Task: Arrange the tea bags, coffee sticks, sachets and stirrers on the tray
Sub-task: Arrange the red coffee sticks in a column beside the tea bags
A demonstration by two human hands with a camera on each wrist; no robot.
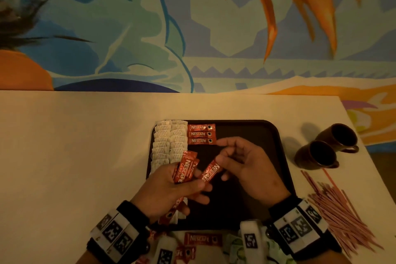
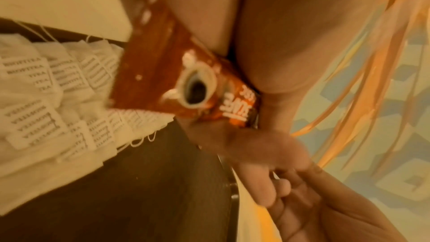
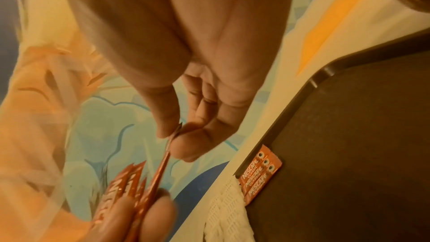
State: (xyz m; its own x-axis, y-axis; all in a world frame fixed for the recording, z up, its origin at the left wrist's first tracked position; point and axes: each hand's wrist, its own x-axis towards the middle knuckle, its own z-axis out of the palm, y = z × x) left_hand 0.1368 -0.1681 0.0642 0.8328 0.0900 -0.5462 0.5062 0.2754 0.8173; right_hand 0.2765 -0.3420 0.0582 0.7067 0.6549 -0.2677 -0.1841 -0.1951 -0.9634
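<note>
A red foil Nescafe coffee stick (image 1: 211, 171) is hanging over the black plastic tray (image 1: 276, 135), pinched by the right hand (image 1: 246, 163); the left hand (image 1: 169, 188) is grasping a red bundle (image 1: 185, 169). 3 sticks (image 1: 201, 134) are lying in the tray; 2 brown mugs (image 1: 325, 146) are standing beside it.

Black wristbands (image 1: 137, 210) — white blocks, square black-and-white markers.

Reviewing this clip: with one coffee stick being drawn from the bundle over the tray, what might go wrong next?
1. The right hand pinches the single coffee stick only at its end; it may slip.
2. The left hand holds a fanned bundle of sticks; pulling one might drag others loose.
3. Placing it may nudge the three laid sticks or tea bags on the tray.
</note>
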